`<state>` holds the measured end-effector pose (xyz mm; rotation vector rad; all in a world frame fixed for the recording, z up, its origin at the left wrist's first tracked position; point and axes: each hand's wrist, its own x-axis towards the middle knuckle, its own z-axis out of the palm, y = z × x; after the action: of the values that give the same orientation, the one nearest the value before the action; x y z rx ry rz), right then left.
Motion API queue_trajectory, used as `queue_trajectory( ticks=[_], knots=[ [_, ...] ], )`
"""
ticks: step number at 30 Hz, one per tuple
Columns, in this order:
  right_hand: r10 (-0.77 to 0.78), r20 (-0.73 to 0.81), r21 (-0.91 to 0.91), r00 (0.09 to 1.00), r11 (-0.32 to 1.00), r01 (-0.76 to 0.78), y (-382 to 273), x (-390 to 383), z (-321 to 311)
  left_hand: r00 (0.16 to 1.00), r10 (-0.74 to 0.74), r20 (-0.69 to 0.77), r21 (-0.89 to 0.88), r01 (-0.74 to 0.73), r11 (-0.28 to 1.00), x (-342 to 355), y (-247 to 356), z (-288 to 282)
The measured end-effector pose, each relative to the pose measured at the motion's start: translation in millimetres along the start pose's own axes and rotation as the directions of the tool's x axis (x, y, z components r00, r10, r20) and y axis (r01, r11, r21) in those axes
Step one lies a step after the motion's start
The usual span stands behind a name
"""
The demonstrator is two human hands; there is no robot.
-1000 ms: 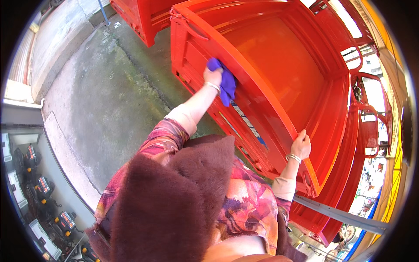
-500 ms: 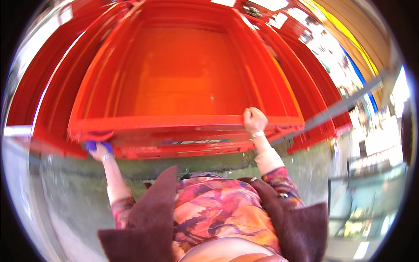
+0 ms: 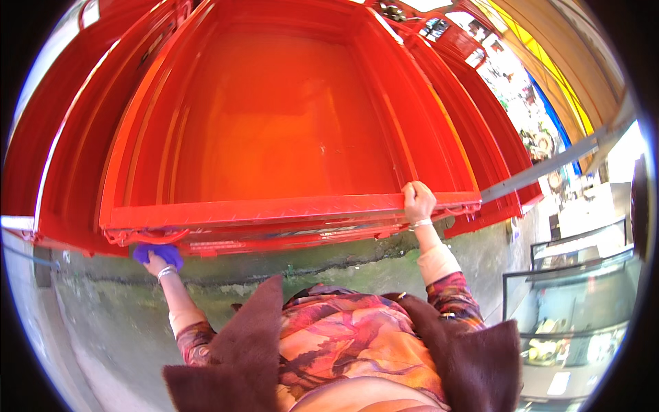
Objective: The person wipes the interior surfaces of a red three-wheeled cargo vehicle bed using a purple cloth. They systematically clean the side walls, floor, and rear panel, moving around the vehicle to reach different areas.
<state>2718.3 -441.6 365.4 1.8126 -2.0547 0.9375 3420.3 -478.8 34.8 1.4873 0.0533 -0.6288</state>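
A large red cargo bed (image 3: 274,123) with raised side walls stretches away in front of me. My left hand (image 3: 156,263) holds a purple cloth (image 3: 165,255) against the outer face of its near panel, just under a red handle-like bar (image 3: 154,237) at the left corner. On the right, my right hand (image 3: 419,201) is closed over the top edge of the tailgate (image 3: 295,208), gripping it with the fingers over the inner side. Part of the panel's outer face is hidden by the steep view from above.
More red cargo beds (image 3: 65,158) stand close on the left, and others (image 3: 473,130) on the right. A grey metal bar (image 3: 563,163) slants across at the right. Below it stands a glass-sided case (image 3: 570,302). The floor (image 3: 110,309) is worn concrete.
My left hand and the purple cloth have moved slightly down along the panel, showing more of the cloth. My right hand sits a little further right on the edge. The view has shifted slightly.
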Motion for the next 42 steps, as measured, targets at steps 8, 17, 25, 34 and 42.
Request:
queue_trajectory(
  ticks=[8,17,25,34,42],
  knots=[
    [-0.006,0.132,0.003,0.991,1.000,0.006,8.4,-0.4,-8.3,0.952,-0.304,-0.029,-0.121,0.298,0.947,-8.3,-152.5,-1.6],
    [-0.015,0.159,-0.010,0.987,1.000,0.017,3.8,5.2,-7.5,0.953,-0.301,0.036,-0.428,0.287,0.857,-104.9,-18.8,29.3],
    [-0.098,0.051,-0.017,0.994,0.995,0.099,11.6,0.3,0.4,0.733,0.664,0.150,0.157,-0.681,0.716,-248.4,74.2,81.5],
    [-0.078,0.058,-0.125,0.995,0.989,0.085,8.7,0.1,2.7,0.646,0.258,0.718,0.248,-0.585,0.772,-508.6,3.0,114.3],
    [-0.018,0.174,-0.155,0.985,0.987,0.045,2.5,4.4,-2.6,0.431,-0.200,0.880,0.360,-0.329,0.873,-492.1,-100.3,72.9]
  ],
)
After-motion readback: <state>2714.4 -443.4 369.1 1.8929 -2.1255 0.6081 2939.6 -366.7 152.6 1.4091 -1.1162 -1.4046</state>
